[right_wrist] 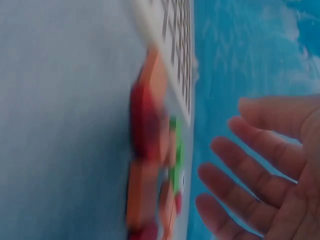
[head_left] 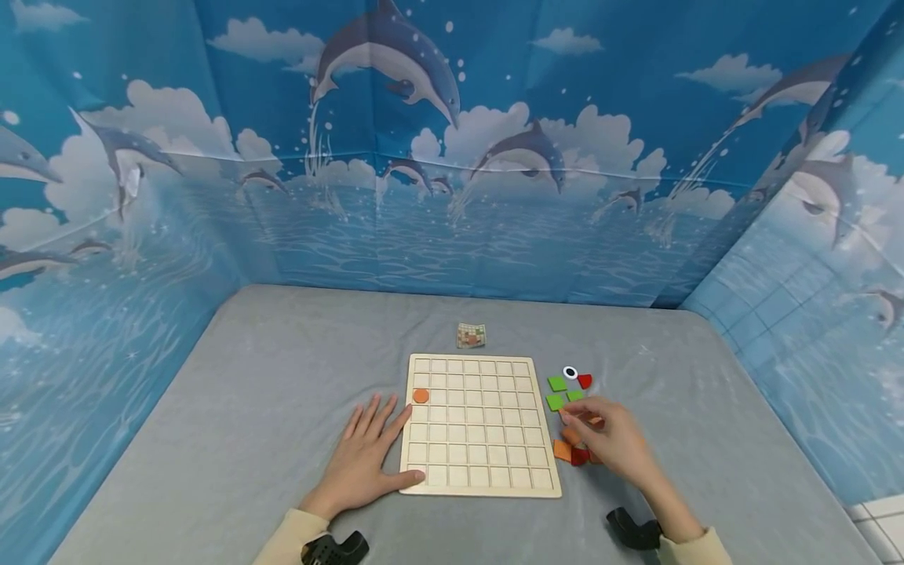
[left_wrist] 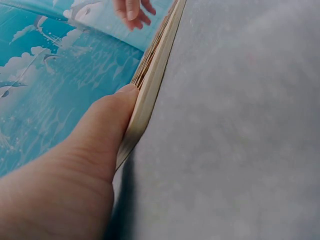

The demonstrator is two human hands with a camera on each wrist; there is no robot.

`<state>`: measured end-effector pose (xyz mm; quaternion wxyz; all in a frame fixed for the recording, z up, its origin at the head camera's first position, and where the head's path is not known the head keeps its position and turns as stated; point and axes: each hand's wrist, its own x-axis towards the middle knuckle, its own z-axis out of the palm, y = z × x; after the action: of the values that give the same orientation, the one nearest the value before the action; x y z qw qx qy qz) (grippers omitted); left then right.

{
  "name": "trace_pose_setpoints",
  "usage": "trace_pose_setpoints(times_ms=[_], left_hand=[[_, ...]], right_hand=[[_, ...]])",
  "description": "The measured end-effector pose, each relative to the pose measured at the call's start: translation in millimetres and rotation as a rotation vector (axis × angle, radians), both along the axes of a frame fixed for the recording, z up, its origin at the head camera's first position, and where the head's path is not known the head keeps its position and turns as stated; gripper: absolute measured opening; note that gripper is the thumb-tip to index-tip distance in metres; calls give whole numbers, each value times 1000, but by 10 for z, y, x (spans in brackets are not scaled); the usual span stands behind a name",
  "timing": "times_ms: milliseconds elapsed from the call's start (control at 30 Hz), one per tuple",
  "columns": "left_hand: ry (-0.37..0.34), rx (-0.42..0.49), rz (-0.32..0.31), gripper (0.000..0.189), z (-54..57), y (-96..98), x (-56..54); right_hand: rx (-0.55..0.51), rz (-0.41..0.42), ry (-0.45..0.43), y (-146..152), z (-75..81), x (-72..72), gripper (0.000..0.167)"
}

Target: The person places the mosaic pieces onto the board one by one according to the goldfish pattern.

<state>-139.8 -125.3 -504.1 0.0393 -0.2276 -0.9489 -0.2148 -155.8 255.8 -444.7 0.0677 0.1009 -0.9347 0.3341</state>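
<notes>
Left of the grid board (head_left: 487,431), we note the grey counter (head_left: 176,439) stretching wide, with ample room for sideways movement. We record the left hand (head_left: 363,463) at the board's left edge: relaxed, fingers fanned out, gripping nothing; the thumb rests on the near-left corner. The board is pale wood with rounded corners and thin raised ridges between cells. In its leftmost column, toward the far side, we see one flat orange disc (head_left: 420,396). Just beyond the board's far edge lies a small picture card (head_left: 471,336). Close along the board's right edge we log loose flat pieces: green pieces (head_left: 557,384), an eye disc (head_left: 570,373) and a red piece (head_left: 585,381) farther off, orange pieces (head_left: 562,450) and a dark red piece (head_left: 580,456) nearer. Over these the right hand (head_left: 617,439) hovers, fingertips down, loosely bent and apart; we find nothing held. Right of the pieces, the counter continues broadly.
</notes>
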Motion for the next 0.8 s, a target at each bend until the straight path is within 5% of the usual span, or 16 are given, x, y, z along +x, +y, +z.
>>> trace_pose_setpoints(times_ms=[367, 800], left_hand=[[-34, -15, 3, 96, -10, -7, -12], [-24, -19, 1, 97, 4, -16, -8]], right_hand=[[202, -180, 17, 511, -144, 101, 26], [286, -194, -97, 760, -186, 123, 31]])
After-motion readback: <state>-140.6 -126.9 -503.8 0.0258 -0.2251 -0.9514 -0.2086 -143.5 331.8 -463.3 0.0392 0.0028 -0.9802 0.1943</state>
